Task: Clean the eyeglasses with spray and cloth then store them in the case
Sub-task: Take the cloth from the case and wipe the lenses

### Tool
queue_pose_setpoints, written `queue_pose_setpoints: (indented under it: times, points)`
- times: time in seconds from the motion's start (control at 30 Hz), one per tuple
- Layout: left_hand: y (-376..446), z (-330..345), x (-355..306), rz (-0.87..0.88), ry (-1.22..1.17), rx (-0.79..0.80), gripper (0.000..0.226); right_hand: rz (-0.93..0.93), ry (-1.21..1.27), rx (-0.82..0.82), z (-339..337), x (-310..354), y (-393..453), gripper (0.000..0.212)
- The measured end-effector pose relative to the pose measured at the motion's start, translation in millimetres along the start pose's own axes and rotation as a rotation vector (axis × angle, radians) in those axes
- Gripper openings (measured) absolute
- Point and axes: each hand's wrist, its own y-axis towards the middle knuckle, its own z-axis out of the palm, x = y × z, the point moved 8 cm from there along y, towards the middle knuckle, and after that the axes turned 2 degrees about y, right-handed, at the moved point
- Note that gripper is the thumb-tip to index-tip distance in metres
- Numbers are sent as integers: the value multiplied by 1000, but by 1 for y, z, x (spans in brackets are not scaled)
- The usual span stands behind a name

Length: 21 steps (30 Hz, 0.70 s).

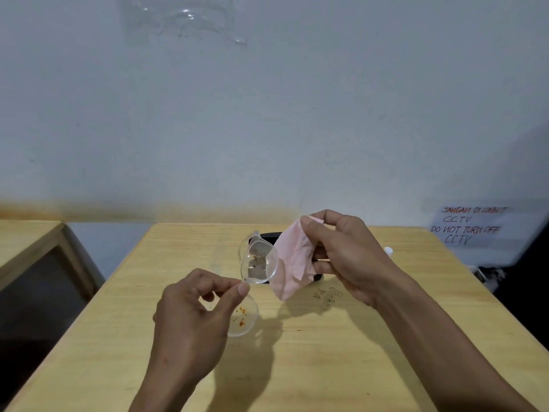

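Clear-framed eyeglasses (258,263) hang above the wooden table (326,352), turned on end so that one lens is up and the other lens sits low beside my palm. My left hand (196,316) pinches them at the bridge between thumb and forefinger. My right hand (347,257) holds a pale pink cloth (294,263) just right of the upper lens, close to it or touching. A black case (271,237) lies on the table behind the glasses, mostly hidden by the cloth. A small white top (388,250), perhaps the spray bottle, peeks out behind my right wrist.
A white wall rises behind the table. A paper notice about CCTV (472,226) hangs at the right. Another wooden table (26,242) stands to the left across a gap. Pen marks (326,295) sit on the tabletop below the cloth.
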Motion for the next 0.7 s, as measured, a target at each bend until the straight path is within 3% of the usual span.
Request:
queue_pose_setpoints:
  times: [0.33,0.5,0.63,0.7]
  points:
    - [-7,19,-2,-87,-46,8,8,-295,-169,33,28,-6,-32,12]
    - [-6,21,3,-106,-104,43,11,-430,-259,72,35,-2,-39,39]
    - [-8,24,4,-103,-104,67,11,-386,-174,-50,21,-14,-30,11]
    - [-9,24,3,-101,-92,71,10,-334,-97,-79,17,-19,-28,10]
